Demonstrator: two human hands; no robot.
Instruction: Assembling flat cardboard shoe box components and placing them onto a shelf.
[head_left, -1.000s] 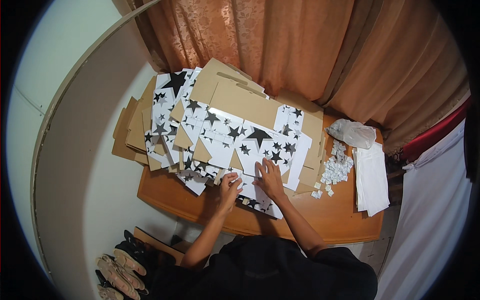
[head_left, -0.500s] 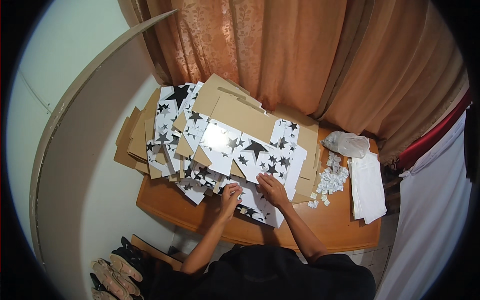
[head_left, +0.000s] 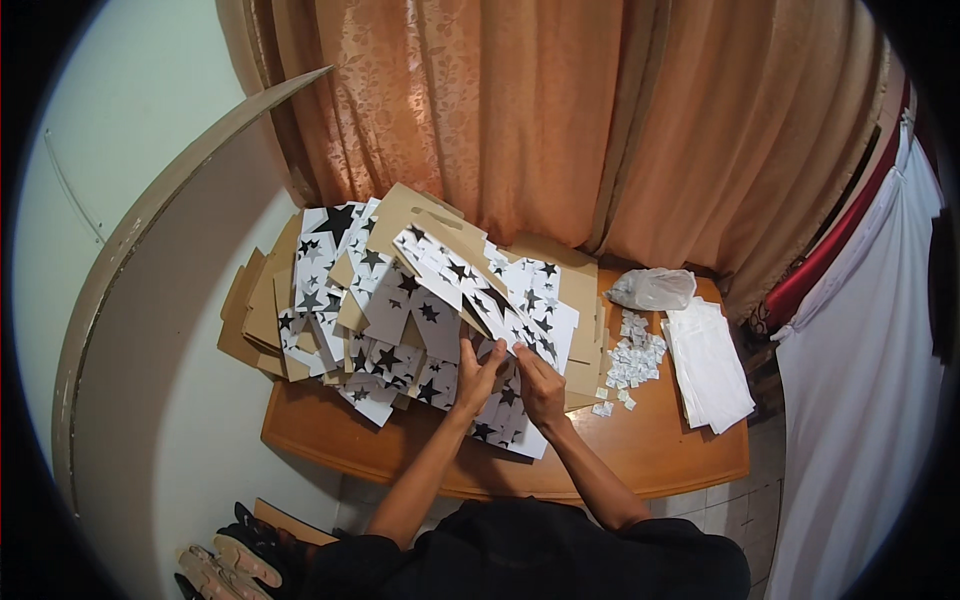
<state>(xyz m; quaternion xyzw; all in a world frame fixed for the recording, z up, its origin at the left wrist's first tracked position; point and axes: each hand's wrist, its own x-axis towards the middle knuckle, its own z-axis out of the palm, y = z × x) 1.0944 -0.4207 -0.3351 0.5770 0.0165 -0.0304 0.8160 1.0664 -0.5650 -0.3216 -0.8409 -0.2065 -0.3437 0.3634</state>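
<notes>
One left hand (head_left: pixel 476 382) and one right hand (head_left: pixel 542 390) are holding one card (head_left: pixel 458 273).
Heaped on one table (head_left: pixel 660 460), more cards (head_left: pixel 385 308) are overlapping too much for counting. One bag (head_left: pixel 655 290), one stack of white sheets (head_left: pixel 708 368) and dozens of packets (head_left: pixel 636 358), too small for exact counting, are lying there too. One red cloth (head_left: pixel 800 290) and one white cloth (head_left: pixel 850 380) are hanging; at least two shoes (head_left: pixel 246 556) are showing.

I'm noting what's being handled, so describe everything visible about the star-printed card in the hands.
The card is thin, straight-edged and looks like cardboard: white, with black stars of differing sizes. It slants over the pile of boards, running from far left to near right. The left hand and right hand pinch its near edge; whether it touches the pile is unclear.
</notes>
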